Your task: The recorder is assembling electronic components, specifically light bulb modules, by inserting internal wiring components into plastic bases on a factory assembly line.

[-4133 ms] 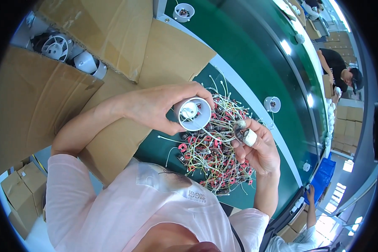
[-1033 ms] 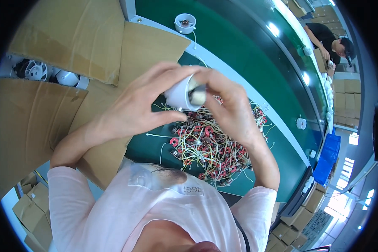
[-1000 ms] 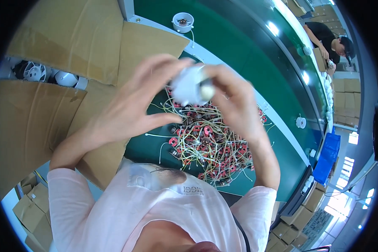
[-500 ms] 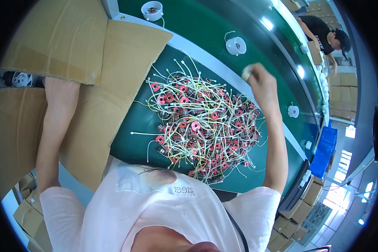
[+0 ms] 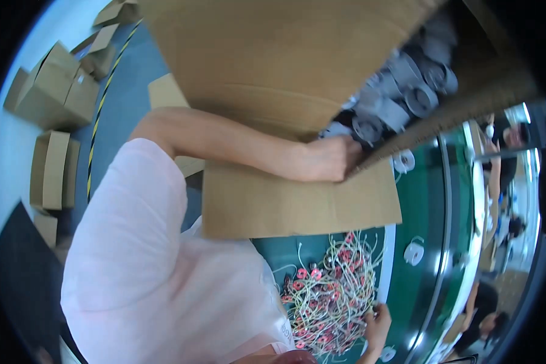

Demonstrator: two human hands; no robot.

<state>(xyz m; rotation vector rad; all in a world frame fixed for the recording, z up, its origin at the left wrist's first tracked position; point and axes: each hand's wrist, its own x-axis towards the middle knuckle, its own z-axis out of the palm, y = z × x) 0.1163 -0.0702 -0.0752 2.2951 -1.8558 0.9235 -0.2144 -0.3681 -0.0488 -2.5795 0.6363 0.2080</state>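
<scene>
White plastic cups are lying heaped inside an open cardboard box. Your left hand is resting at its opening, fingertips hidden, their grip impossible to tell. Your right hand is showing beside tangled wired parts, fingers bent, any hold unclear.

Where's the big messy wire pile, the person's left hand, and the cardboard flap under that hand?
Wire pile (image 5: 335,292): head view, on its tangled middle.
Left hand (image 5: 330,159): head view, on the back of the hand.
Cardboard flap (image 5: 300,209): head view, on its bare brown middle.
</scene>
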